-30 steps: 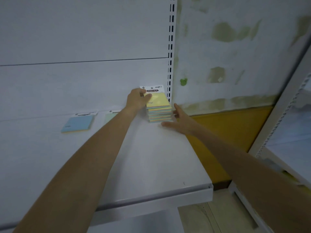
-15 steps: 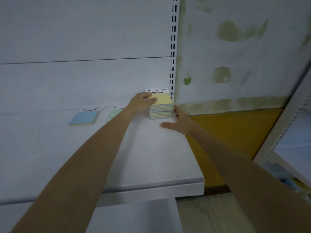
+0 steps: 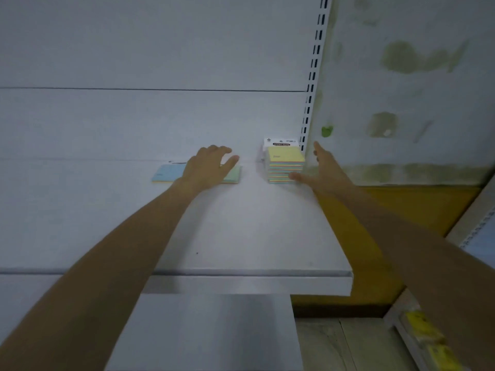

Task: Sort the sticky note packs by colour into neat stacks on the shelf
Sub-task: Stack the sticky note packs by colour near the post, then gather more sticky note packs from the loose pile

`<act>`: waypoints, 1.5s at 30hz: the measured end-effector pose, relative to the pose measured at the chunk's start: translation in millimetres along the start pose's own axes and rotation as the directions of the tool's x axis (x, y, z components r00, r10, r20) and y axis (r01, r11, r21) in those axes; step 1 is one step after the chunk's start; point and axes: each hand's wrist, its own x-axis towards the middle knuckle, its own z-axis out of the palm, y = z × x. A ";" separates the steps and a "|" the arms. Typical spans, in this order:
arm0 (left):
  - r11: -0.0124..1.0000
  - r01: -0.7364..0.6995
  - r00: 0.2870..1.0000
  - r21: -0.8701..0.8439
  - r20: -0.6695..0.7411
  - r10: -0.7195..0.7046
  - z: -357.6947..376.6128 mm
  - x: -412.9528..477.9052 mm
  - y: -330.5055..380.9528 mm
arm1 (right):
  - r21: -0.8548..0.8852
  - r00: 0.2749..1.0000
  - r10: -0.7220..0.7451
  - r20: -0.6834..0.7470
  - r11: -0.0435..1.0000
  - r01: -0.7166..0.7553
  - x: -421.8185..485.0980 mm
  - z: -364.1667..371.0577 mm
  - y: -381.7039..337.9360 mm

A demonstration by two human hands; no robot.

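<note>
A stack of sticky note packs (image 3: 286, 164) with a yellow top stands at the back right corner of the white shelf (image 3: 241, 236). My right hand (image 3: 318, 170) is flat against the stack's right side, its thumb at the lower front edge. To the left, a blue pack (image 3: 167, 172) and a green pack (image 3: 233, 174) lie flat by the back panel. My left hand (image 3: 207, 166) hovers over them with fingers spread and relaxed, covering the gap between the two packs and holding nothing.
A slotted upright (image 3: 312, 76) runs up behind the stack. A stained wall (image 3: 401, 89) with a yellow base lies to the right. Another white rack (image 3: 471, 236) with yellow items (image 3: 428, 336) stands at lower right. The shelf's front edge (image 3: 254, 274) is below my forearms.
My left hand has left the top of the stack and moved left over the green and blue packs. My right hand stays against the stack's right side.
</note>
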 end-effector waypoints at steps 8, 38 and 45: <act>0.930 -0.126 0.991 0.346 0.080 0.105 -62.9 -70.3 -87.4 | -0.383 0.953 -0.299 0.045 0.876 0.293 1.2 73.7 -113.0; 0.759 0.321 0.920 0.566 0.005 -0.393 -293.2 -185.8 -564.4 | -0.230 0.716 -0.547 0.434 0.701 0.675 121.0 480.7 -494.8; 0.822 0.371 0.869 0.432 0.152 -0.472 -311.7 -196.8 -631.0 | -0.252 0.688 -0.371 0.623 0.738 0.626 110.9 527.1 -528.5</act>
